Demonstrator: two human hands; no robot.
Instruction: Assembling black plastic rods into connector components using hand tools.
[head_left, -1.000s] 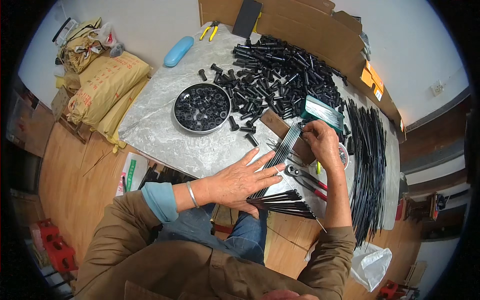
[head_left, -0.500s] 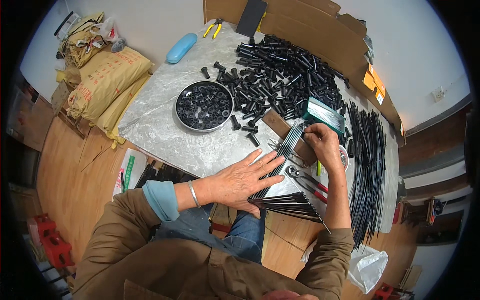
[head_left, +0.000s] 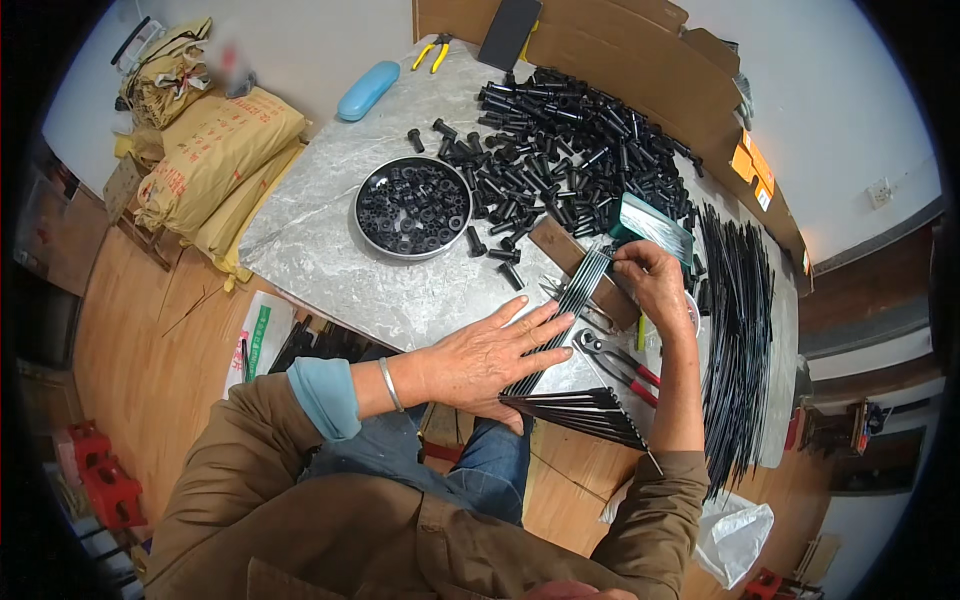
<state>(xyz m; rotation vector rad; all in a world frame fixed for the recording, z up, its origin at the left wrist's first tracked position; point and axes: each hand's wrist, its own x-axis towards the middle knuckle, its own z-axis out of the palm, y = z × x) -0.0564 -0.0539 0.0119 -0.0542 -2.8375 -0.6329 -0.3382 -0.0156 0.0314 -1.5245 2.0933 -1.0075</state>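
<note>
Thin dark metal ribs point(head_left: 570, 298), like those of an umbrella, lie side by side over the near edge of the table. My left hand point(head_left: 480, 358) rests across them, its fingers stretched and spread; the thumb is toward me. Below it, black rods point(head_left: 585, 412) fan out and line up along a thin wire. At the far tips of the ribs, my right hand point(head_left: 655, 282) has thumb and fingertips pinched together; what they hold is too small to make out. Beneath the ribs is a brown wooden block point(head_left: 556, 246). Red-handled cutters point(head_left: 618, 366) lie right of the ribs.
A round tin point(head_left: 375, 243) holds small black rings, beside a heap of black tubular parts point(head_left: 570, 140). A green box point(head_left: 655, 222) and a bundle of black rods point(head_left: 738, 340) are at the right. Farther back are a blue case point(head_left: 368, 92), yellow-handled pliers point(head_left: 432, 55) and cardboard point(head_left: 630, 60).
The table and what is on it appear shifted very slightly in the view. My hands keep nearly the same places on the ribs, the right one still pinching at their tips.
</note>
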